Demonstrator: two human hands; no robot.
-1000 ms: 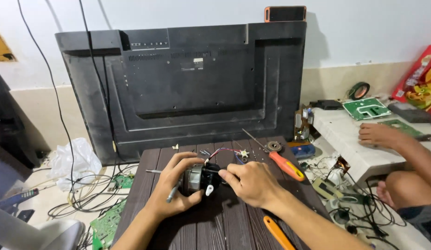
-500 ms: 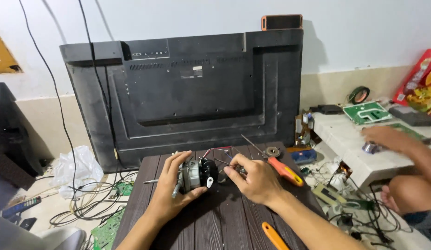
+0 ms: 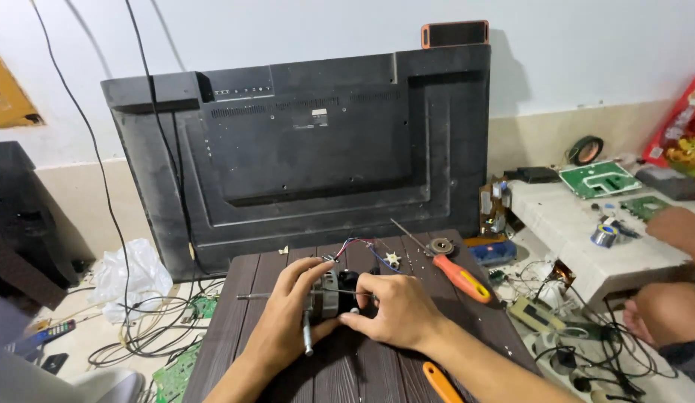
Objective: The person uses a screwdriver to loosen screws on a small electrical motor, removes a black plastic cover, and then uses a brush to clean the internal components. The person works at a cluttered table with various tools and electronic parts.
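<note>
Both hands [image 3: 347, 317] gripping small motor [image 3: 329, 289], red package [image 3: 680, 134] far right

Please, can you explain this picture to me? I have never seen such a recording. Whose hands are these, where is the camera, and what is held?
The camera sits on a person's head and looks down at their own two bare hands. The left hand and right hand together hold a small electric motor with coloured wires over a dark wooden table. An orange-handled screwdriver lies on it. Behind stands the black back of a flat television. At the right edge, another person's arm reaches over a white bench.
</note>
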